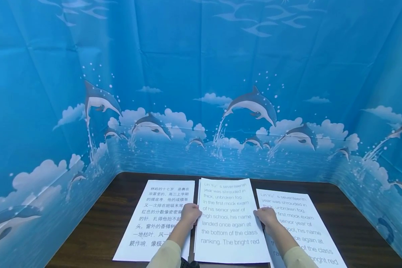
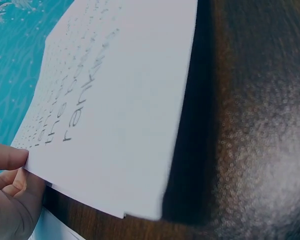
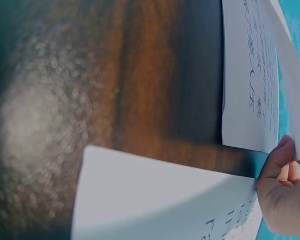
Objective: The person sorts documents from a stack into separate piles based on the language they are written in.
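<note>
Both hands hold printed sheets of paper [image 1: 229, 223] with English text, raised off the table between them. My left hand [image 1: 190, 214] pinches the left edge, thumb on top and fingers curled beneath, as the left wrist view shows. On the opposite edge, my right hand [image 1: 267, 216] pinches the paper between thumb and curled fingers. A stepped lower edge on the held paper [image 2: 140, 150] suggests more than one sheet. Under the left forearm lies a sheet with Chinese text [image 1: 154, 223]. Another English-text sheet [image 1: 316, 227] lies partly hidden beneath the right forearm.
A dark brown wooden table [image 1: 90, 219] bears the papers. Blue sheeting printed with dolphins [image 1: 187, 74] rises around its back and sides. A small black object [image 1: 189, 264] shows at the bottom edge near the left sleeve.
</note>
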Available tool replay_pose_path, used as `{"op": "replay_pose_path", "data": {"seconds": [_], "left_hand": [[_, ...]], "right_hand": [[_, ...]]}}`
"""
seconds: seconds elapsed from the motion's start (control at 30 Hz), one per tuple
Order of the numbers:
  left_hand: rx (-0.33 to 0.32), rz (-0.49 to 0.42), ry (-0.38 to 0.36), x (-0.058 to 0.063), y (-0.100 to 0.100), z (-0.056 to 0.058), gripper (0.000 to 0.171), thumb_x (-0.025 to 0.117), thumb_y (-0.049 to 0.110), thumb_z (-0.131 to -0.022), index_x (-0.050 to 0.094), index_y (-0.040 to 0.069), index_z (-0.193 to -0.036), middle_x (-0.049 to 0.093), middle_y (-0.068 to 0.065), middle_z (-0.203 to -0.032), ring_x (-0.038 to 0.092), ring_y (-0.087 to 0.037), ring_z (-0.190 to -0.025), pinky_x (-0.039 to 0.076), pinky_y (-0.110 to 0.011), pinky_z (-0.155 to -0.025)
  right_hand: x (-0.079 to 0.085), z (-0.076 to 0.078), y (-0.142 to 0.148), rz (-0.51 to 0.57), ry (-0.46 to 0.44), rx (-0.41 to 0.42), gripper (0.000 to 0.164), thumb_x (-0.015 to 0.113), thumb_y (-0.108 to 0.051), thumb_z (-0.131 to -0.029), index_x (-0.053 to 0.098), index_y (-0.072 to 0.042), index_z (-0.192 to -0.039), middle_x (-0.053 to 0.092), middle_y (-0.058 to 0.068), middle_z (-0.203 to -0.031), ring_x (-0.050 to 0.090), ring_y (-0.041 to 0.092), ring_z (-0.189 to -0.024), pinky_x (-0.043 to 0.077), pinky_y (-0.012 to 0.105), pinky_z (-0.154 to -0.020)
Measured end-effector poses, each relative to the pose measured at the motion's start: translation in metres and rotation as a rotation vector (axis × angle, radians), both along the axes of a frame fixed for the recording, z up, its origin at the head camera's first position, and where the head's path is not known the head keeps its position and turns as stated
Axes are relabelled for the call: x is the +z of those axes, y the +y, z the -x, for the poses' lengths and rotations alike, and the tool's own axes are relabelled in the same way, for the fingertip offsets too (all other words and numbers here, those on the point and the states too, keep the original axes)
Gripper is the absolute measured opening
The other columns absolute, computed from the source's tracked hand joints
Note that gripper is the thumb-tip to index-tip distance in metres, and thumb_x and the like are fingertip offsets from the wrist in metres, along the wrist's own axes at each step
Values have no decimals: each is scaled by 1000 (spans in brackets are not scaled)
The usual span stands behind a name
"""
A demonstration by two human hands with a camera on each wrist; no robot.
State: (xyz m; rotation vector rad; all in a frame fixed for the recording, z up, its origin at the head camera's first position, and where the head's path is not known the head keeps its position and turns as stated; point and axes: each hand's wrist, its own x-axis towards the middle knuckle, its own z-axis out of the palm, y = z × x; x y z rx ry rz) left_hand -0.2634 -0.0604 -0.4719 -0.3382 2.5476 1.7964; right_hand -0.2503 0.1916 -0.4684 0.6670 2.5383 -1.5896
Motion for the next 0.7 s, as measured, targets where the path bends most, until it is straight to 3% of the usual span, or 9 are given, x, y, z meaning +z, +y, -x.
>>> {"op": "replay_pose_path", "data": {"seconds": [0.47,0.7], "left_hand": [[-9,9,4,3,3,2,30,54,-4,-66,56,-8,-97,52,-12,-75,49,-16,-51,40,-21,-41],[-5,23,5,6,5,2,29,54,-4,-67,56,-8,-96,52,-12,-76,50,-18,-55,40,-22,-42]], "right_hand": [[-1,4,8,-18,-18,16,39,49,-20,-85,47,12,-107,48,28,-100,45,42,-98,37,51,-80],[1,3,10,-15,-1,23,37,49,-17,-84,47,11,-107,50,24,-97,48,39,-95,40,48,-79]]}}
